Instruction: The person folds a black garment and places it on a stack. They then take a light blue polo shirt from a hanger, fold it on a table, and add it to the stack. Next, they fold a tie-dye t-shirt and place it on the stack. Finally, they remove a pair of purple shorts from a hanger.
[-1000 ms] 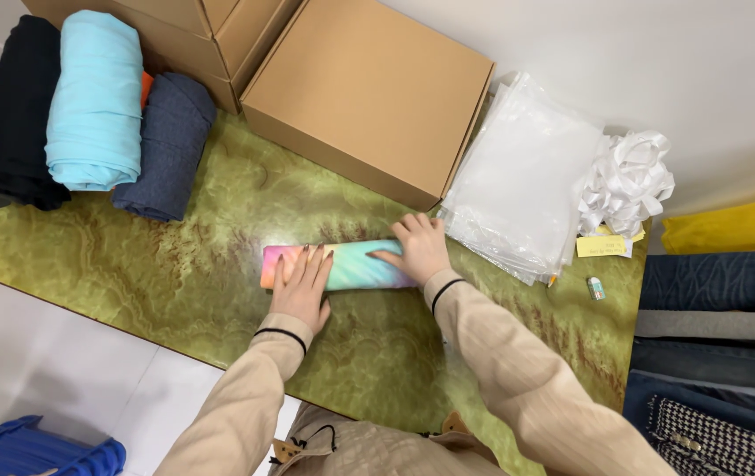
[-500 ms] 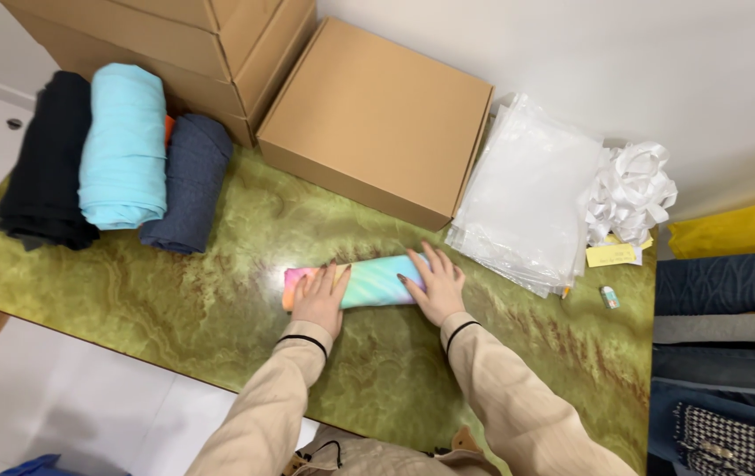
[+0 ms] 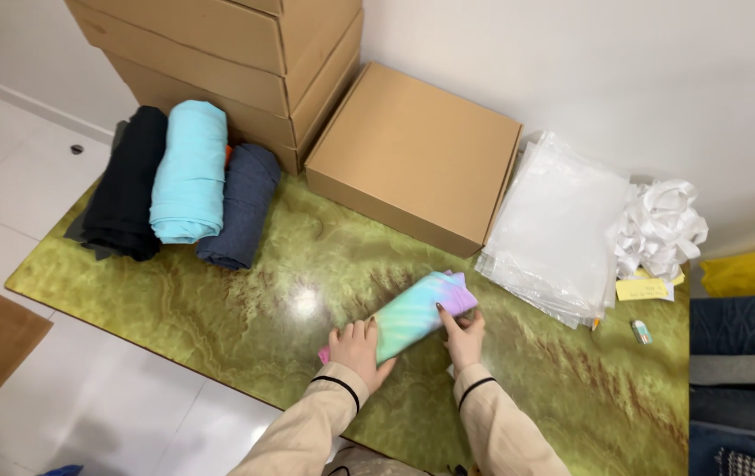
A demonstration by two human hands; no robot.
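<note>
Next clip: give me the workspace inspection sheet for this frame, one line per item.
Surface: glossy green marbled table.
Job's things: folded pastel multicoloured cloth, lying aslant.
Clutter: black roll, light blue roll, navy roll, flat cardboard box, clear bags, white ribbon heap, yellow note.
Hands: left hand and right hand both on the cloth.
Cables: nothing seen.
Surroundings: stacked cartons, white tiled floor, folded fabrics at right.

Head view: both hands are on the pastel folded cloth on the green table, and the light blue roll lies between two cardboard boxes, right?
Not quite. In the head view the light blue roll lies between a black roll and a dark blue roll. Both the left hand and right hand are on the pastel folded cloth.
</note>
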